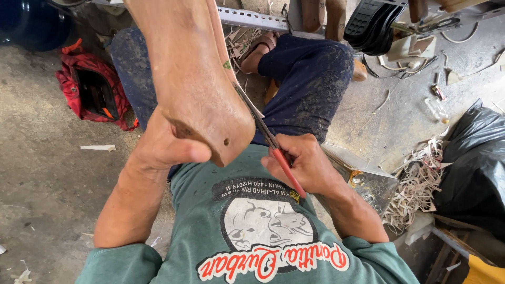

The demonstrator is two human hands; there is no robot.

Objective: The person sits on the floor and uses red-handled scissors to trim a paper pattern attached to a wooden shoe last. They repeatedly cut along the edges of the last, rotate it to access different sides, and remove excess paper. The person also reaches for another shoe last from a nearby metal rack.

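Concrete floor (47, 179) w/ a black plastic bag (473, 168) at right, pale trimmed strips (421, 179) piled beside it, red bag (92, 92) at left. Wooden shoe last (194, 79) is held up over the lap, heel end near the chest. Left hand (163, 147) is clamped round that heel; right hand (307, 163) is closed on a red-handled knife (273, 147), blade running along the last's edge (tip hidden). Risk, imo: a slip sends the blade toward the left thumb or thigh, since the last is braced by one hand only.

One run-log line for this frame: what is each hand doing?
left hand: grips wooden shoe last | right hand: holds red-handled tool, tip at last's edge | seated, concrete floor
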